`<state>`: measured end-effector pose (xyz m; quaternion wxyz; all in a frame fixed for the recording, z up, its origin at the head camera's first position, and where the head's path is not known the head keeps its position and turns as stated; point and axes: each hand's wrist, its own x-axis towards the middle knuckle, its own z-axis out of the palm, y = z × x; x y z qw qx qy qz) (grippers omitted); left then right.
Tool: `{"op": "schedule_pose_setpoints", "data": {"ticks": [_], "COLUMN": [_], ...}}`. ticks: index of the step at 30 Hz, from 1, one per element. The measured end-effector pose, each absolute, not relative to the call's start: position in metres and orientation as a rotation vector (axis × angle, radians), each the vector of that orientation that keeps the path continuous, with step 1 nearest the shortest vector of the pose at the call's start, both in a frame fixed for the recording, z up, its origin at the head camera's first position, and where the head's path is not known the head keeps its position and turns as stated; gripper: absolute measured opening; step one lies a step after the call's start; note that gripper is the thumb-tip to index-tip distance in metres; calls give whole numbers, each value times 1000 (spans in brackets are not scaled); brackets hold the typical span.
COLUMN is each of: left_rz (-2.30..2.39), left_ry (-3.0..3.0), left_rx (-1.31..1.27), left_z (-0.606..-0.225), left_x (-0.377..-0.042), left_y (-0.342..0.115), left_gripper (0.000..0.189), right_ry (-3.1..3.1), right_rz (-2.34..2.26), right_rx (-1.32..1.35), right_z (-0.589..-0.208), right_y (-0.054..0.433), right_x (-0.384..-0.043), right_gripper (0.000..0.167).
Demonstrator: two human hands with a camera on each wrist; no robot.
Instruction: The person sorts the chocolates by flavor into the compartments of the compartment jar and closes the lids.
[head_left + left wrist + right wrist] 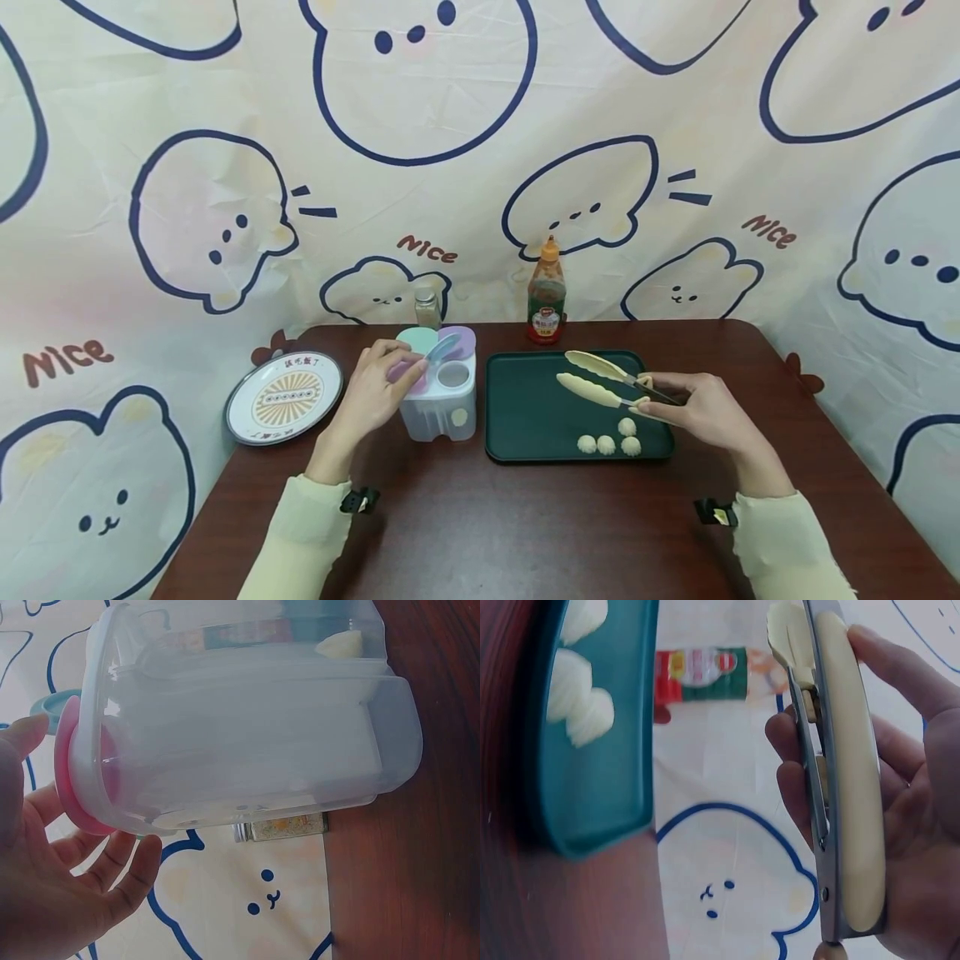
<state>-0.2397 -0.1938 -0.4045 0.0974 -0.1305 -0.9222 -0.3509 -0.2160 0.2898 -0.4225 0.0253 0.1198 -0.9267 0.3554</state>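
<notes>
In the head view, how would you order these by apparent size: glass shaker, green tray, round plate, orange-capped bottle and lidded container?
Largest to smallest:
1. Green tray
2. Round plate and lidded container, too alike to rank
3. Orange-capped bottle
4. Glass shaker

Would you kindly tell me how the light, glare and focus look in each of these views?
Head: fairly even light, a pale sheen on the table and a soft shadow beside the left sleeve; left wrist: dimmer, with faint pale highlights on the plastic box; right wrist: the bottle is blurred, its label unreadable, while the tongs look crisper.
</notes>
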Motion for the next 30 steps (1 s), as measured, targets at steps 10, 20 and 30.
{"op": "schedule_pose_setpoints", "data": {"ticks": [10, 20, 30], "left_rz": [-1023, -1022, -1032], "left_ry": [-2722, -2727, -2724], "left_rx": [-401, -395, -397], "left_z": [-403, -405, -404], "left_x": [-242, -241, -240], "left_y": [-193, -194, -194], "left_gripper": [48, 49, 49], "right_ry": [-2894, -2956, -3012], "right_rz": [974, 835, 779], "right_rx": [340, 292, 278], "right_z": [-432, -443, -454], "right_y": [321, 349, 364], "right_x": [-212, -206, -206], "right_gripper": [52, 54, 55]}}
